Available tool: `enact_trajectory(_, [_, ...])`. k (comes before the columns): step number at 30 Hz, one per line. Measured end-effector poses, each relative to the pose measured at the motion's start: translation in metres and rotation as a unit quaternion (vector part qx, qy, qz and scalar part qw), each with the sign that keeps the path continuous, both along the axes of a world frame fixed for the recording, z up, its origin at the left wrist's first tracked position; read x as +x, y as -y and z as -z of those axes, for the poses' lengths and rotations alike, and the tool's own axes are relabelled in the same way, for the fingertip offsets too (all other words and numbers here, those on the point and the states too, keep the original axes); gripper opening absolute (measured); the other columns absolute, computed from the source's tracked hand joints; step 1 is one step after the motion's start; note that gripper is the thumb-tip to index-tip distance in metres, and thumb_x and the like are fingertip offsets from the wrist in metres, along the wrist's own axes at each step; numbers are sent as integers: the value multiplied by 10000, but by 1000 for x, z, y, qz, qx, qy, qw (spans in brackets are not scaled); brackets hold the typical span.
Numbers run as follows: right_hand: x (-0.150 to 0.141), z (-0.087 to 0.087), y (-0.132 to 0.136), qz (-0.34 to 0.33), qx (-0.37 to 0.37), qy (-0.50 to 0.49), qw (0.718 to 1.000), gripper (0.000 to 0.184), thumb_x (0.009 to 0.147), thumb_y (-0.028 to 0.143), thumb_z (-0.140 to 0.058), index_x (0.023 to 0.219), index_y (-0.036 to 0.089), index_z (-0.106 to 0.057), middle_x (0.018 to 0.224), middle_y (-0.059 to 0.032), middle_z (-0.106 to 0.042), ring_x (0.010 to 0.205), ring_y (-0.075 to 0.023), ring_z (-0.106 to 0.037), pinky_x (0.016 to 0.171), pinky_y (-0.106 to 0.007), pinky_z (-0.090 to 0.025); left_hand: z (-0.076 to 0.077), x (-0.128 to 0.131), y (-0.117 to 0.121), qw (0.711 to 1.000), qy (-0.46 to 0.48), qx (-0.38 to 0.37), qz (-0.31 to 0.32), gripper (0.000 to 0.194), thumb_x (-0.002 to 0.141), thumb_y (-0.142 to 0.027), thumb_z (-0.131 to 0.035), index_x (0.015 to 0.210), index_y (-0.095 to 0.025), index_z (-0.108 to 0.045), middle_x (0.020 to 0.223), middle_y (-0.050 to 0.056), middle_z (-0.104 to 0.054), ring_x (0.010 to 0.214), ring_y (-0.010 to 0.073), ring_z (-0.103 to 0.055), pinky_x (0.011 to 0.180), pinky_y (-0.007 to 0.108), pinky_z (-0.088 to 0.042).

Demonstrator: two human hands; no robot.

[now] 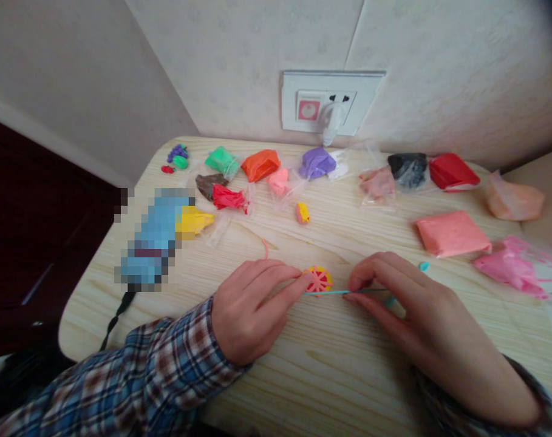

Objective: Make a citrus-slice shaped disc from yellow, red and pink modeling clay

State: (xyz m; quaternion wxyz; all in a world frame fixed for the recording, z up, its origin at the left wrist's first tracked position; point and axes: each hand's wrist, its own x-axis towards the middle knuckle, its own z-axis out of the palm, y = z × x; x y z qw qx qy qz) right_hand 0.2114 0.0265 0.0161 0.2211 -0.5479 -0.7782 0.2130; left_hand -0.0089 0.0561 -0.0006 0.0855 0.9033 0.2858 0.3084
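A small round clay piece (320, 280), yellow at the rim, red inside and crossed by pink strips, lies on the table before me. My left hand (260, 306) is closed at its left side, fingertips on its edge. A thin turquoise clay strand (325, 293) runs along the near edge of the piece. My right hand (403, 309) pinches the strand's right part between thumb and fingers. Behind those fingers a thin dark line shows, too indistinct to name. Small turquoise clay bits (424, 266) lie by the right hand. Beyond the left hand rests a pink clay strip (265, 247).
Along the back of the table (348, 376) lie several bags of coloured clay, including orange (261, 165), purple (318, 163) and black (407, 170). A pink pack (452, 233) sits at right. A blurred-out blue object (155, 237) with a black strap lies left. A yellow-pink lump (303, 213) stands mid-table.
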Motion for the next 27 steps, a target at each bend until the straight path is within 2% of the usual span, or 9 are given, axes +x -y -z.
enact_trajectory(3, [-2,0,-1,-18,60,35,997,164,902,268,-432,803,194,-540,792,-43,-577,730,-167,-529,627,-296,-420,-1,-1,-1,1000,-4,4,-6,372,795,-13,-412,1111,-113,-581,991,101,-672,940,188,-603,788,347,-519])
enact_trajectory(6, [-4,2,-2,-75,89,84,990,147,900,251,-444,866,181,-569,846,-58,-597,767,-184,-526,678,-332,-418,0,-1,-1,1000,4,3,0,326,831,-37,-408,1087,-119,-591,979,96,-679,930,188,-605,766,344,-511])
enact_trajectory(8, [-4,2,-2,-94,89,84,988,156,897,272,-456,919,170,-571,887,-68,-600,797,-188,-525,701,-338,-425,1,-1,0,1000,16,8,10,276,869,-70,-404,1052,-122,-604,946,88,-688,894,182,-609,729,334,-505])
enact_trajectory(10, [-3,2,-2,-85,86,75,990,169,897,288,-457,937,167,-568,904,-71,-597,817,-188,-523,705,-333,-430,3,0,1,999,24,15,18,231,892,-105,-420,1006,-125,-621,897,76,-693,849,172,-611,696,321,-496])
enact_trajectory(17, [-1,3,-3,-77,58,80,992,173,911,250,-428,857,191,-582,844,-46,-593,772,-174,-511,677,-326,-411,8,1,3,999,22,15,30,226,916,-135,-423,930,-125,-648,843,58,-699,803,164,-623,681,318,-485])
enact_trajectory(27, [-2,7,-3,-61,27,24,997,116,900,188,-448,850,186,-552,845,-43,-582,800,-171,-503,700,-314,-422,-9,5,-1,998,-41,34,44,142,867,-91,-518,851,-106,-659,802,42,-717,754,157,-659,645,292,-526])
